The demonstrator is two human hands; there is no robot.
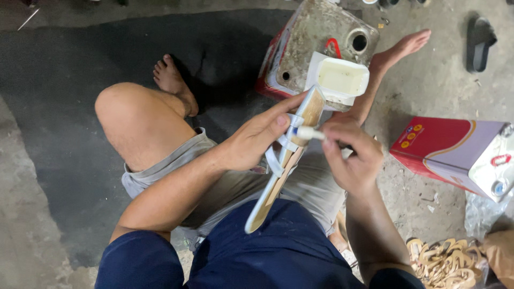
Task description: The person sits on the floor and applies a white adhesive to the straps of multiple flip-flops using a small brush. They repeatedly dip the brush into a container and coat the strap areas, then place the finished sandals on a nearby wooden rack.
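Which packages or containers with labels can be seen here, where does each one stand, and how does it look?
Dirty tin can: on the floor ahead of the knees, lying flat, boxy, grey stained top with a round hole, red sides.
White tub: sits on that tin can, rectangular, pale contents inside.
Red tin can: on the floor at the right, boxy, red and pale lilac with a gold curve and small round marks.
No signs or screens.

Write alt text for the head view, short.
A seated person's left hand holds a white strappy sandal on edge over the lap, while the right hand touches a small white-tipped brush to its straps. Ahead, a white tub of pale paste sits on a dirty metal can; a red and white can lies at right.
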